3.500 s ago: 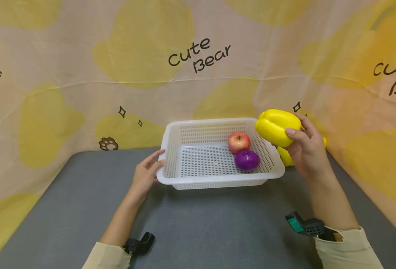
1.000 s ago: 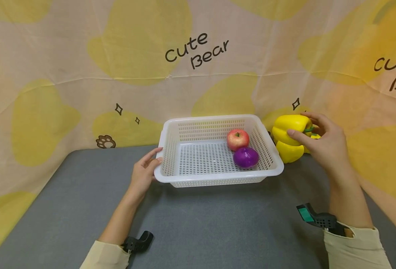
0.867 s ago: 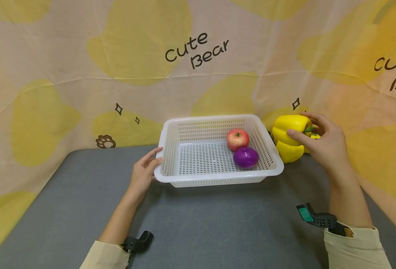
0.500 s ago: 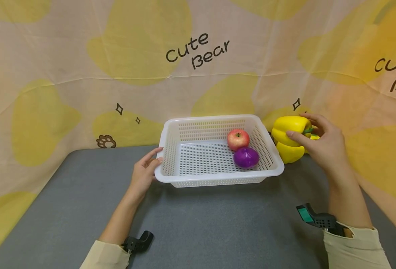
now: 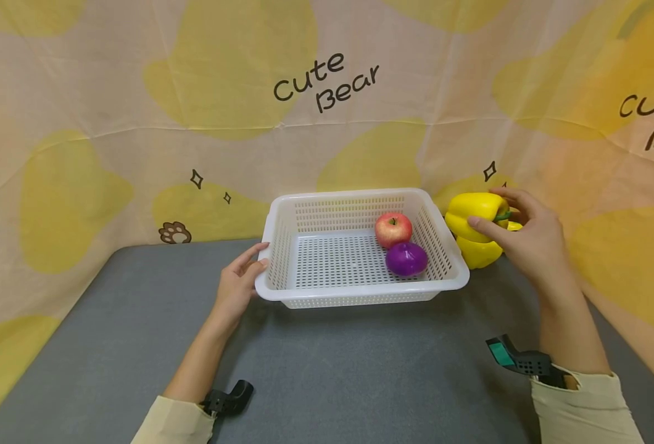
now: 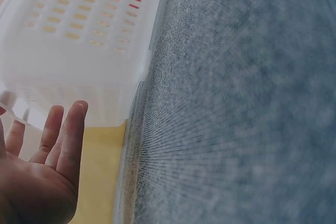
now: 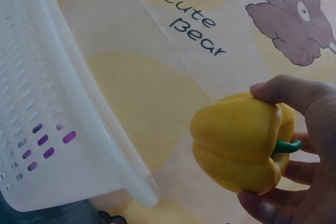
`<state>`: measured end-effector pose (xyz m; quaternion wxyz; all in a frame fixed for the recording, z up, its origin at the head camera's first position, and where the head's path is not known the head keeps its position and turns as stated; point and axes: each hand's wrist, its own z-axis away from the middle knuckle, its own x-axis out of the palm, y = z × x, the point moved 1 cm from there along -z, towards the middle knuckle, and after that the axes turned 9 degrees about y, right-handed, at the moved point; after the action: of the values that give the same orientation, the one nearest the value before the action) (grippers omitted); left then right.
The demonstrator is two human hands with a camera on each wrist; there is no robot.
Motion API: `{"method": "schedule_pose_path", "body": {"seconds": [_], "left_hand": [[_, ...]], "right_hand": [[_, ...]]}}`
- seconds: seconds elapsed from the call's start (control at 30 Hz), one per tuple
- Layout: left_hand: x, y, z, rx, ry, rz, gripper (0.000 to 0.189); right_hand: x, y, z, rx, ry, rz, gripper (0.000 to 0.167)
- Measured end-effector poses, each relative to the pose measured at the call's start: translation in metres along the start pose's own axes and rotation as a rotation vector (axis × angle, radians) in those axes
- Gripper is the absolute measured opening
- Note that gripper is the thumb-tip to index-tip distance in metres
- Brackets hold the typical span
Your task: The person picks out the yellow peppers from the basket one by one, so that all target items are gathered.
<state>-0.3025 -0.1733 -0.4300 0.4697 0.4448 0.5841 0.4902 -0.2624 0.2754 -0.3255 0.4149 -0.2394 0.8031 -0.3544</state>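
Note:
My right hand (image 5: 532, 237) holds a yellow bell pepper (image 5: 474, 213) with a green stem just beyond the basket's right side. In the right wrist view, thumb and fingers grip the bell pepper (image 7: 236, 142) around its stem end. A white perforated plastic basket (image 5: 360, 294) stands in the middle. At its left rim is my left hand (image 5: 235, 287), thumb and index finger on the edge; the left wrist view shows the other fingers (image 6: 68, 145) stretched below the rim. Inside the basket lie a red apple (image 5: 393, 230) and a glossy purple, onion-like ball (image 5: 406, 259).
Below the bell pepper, another yellow object (image 5: 479, 254) lies partly hidden beside the basket; its kind is unclear. A patterned cloth (image 5: 221, 92) hangs behind the grey table (image 5: 327, 370).
From above the basket's right rim, my right hand moved the bell pepper right and down over the other yellow object. In the last half second it shifted slightly left. The left hand stays put.

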Motion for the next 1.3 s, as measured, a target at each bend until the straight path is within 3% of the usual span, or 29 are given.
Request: {"method": "schedule_pose_path", "body": {"seconds": [0.83, 1.3], "left_hand": [[-0.0004, 0.0005, -0.0005, 0.010, 0.001, -0.001, 0.041], [-0.0012, 0.0011, -0.0001, 0.000, 0.003, -0.014, 0.041]], "right_hand": [[0.0020, -0.0020, 0.0011, 0.009, -0.039, -0.006, 0.070], [-0.0013, -0.0023, 0.0004, -0.005, -0.018, -0.013, 0.067]]}}
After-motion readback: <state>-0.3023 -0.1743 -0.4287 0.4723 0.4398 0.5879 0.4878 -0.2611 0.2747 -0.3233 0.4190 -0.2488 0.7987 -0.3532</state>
